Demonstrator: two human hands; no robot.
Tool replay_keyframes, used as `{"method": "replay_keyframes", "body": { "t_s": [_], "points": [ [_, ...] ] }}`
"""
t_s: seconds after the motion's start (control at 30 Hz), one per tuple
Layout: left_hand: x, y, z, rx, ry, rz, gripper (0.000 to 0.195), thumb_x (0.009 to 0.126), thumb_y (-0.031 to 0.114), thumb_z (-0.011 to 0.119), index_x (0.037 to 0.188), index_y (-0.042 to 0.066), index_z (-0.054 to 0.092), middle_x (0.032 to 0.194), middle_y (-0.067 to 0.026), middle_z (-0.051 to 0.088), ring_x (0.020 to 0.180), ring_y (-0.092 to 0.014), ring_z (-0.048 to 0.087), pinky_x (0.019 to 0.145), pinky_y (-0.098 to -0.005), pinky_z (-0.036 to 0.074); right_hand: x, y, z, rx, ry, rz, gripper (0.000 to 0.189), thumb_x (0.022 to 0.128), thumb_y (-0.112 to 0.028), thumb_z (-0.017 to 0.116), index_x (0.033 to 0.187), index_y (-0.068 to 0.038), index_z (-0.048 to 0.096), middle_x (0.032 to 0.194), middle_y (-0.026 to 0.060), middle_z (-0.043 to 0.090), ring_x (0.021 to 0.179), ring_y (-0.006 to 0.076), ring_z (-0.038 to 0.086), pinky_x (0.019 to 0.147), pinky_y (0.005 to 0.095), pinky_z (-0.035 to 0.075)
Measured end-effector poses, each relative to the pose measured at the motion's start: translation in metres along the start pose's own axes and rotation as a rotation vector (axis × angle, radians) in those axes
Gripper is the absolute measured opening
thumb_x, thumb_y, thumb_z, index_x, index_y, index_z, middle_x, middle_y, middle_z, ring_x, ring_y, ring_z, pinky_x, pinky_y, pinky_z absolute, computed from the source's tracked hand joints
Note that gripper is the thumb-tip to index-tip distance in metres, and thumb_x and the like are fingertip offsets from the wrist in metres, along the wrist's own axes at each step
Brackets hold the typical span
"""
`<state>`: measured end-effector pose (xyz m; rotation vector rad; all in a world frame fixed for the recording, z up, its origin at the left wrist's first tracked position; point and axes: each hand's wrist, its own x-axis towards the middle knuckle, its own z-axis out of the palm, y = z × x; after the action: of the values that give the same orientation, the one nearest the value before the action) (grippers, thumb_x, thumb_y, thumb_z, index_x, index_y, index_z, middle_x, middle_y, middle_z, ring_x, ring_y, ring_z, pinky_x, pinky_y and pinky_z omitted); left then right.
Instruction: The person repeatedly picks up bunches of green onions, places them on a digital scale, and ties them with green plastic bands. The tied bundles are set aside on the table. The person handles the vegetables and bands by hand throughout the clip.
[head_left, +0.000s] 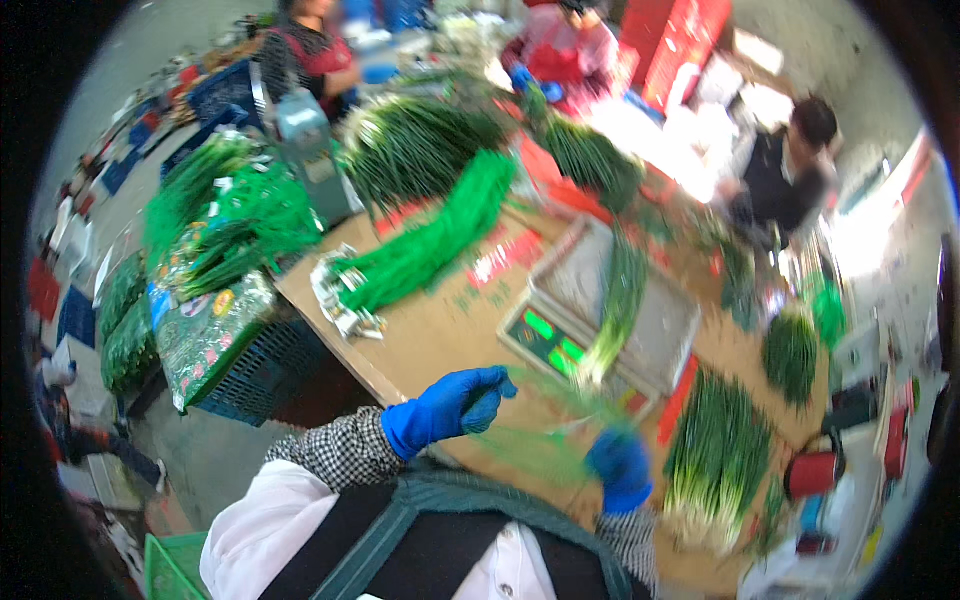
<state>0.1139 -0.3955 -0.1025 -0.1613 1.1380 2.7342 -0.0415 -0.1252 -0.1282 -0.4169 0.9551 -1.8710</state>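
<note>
My left hand (454, 409), in a blue glove, is closed with its fingertips pinched on a thin green mesh net (536, 450). The net spans across to my right hand (621, 461), also blue-gloved and blurred, where its other side appears gripped. Just beyond my hands a digital scale (514, 334) with lit green displays stands on the cardboard-covered table (427, 345). A bunch of green onions (622, 292) lies across its metal tray, white root ends towards me. Right of my right hand is a larger spread of green onions (716, 450).
A heap of green mesh nets (435, 232) lies left of the scale. Onion piles (420, 146) cover the far side. A blue plastic crate (255, 375) at left bears packed onions and nets. Co-workers (787, 172) stand around the table. A red container (814, 472) sits at right.
</note>
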Motion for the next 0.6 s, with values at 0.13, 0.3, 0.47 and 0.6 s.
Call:
{"method": "replay_keyframes", "body": {
  "t_s": [0.13, 0.3, 0.47, 0.6],
  "points": [
    [-0.009, -0.02, 0.016, 0.318, 0.057, -0.11, 0.031, 0.094, 0.028, 0.04, 0.094, 0.002, 0.057, 0.06, -0.001, 0.046, 0.048, -0.01, 0.042, 0.047, -0.0228, 0.034, 0.022, -0.011, 0.014, 0.48, 0.107, -0.163, 0.03, 0.095, -0.026, 0.038, 0.093, -0.002, 0.056, 0.05, -0.0044, 0.03, 0.036, 0.0057, 0.029, 0.033, 0.0221, 0.022],
    [0.034, -0.045, -0.063, -0.3, 0.243, -0.023, 0.033, 0.094, 0.027, 0.04, 0.105, 0.001, 0.056, 0.055, 0.0042, 0.037, 0.049, -0.005, 0.037, 0.044, -0.0211, 0.029, 0.01, 0.037, -0.031, 0.74, 0.265, 0.095, 0.033, 0.095, -0.024, 0.039, 0.112, 0.002, 0.05, 0.056, -0.0052, 0.028, 0.041, 0.005, 0.027, 0.036, 0.0211, 0.022],
    [0.12, -0.087, -0.107, -0.257, 0.496, 0.101, 0.035, 0.094, 0.027, 0.041, 0.112, 0.0, 0.054, 0.072, -0.0018, 0.059, 0.058, -0.01, 0.051, 0.054, -0.0209, 0.041, 0.051, 0.057, -0.08, 0.775, 0.513, -0.027, 0.034, 0.094, -0.025, 0.04, 0.112, 0.002, 0.052, 0.066, -0.001, 0.051, 0.051, 0.0097, 0.047, 0.044, 0.0222, 0.036],
    [0.159, -0.018, -0.057, -0.28, 0.459, 0.03, 0.037, 0.093, 0.031, 0.041, 0.11, 0.002, 0.056, 0.089, -0.0085, 0.065, 0.07, -0.017, 0.06, 0.061, -0.0253, 0.048, 0.085, -0.008, -0.039, 0.24, 0.641, -0.159, 0.036, 0.094, -0.027, 0.04, 0.11, 0.002, 0.053, 0.085, 0.0077, 0.063, 0.068, 0.0161, 0.061, 0.053, 0.0264, 0.047]
  ]
}}
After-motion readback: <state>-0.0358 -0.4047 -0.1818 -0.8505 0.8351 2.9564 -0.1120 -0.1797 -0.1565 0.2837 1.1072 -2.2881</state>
